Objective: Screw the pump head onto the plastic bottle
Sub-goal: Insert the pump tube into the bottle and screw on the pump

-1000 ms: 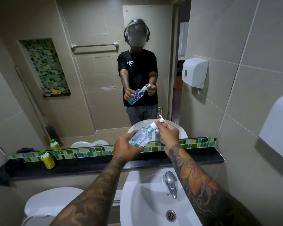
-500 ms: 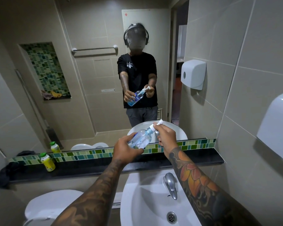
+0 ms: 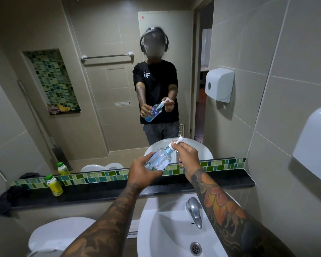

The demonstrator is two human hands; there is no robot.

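A clear plastic bottle (image 3: 160,158) with bluish liquid is held tilted above the sink, its neck pointing up and right. My left hand (image 3: 144,170) wraps around its lower body. A white pump head (image 3: 176,142) sits on the bottle's neck, its nozzle sticking up to the right. My right hand (image 3: 187,154) pinches the pump's collar with thumb and fingertips. The mirror (image 3: 100,89) repeats the same hold from the front.
A white sink (image 3: 165,236) with a chrome tap (image 3: 194,212) lies below my hands. A black ledge (image 3: 220,180) carries a yellow bottle with a green cap (image 3: 54,185) and a dark cloth (image 3: 6,200). A toilet (image 3: 61,236) stands at lower left; dispensers hang on the right wall.
My view has tipped down a little. Both hands keep their hold; my right hand has shifted its fingers round the pump collar and the nozzle now points a bit more upright.
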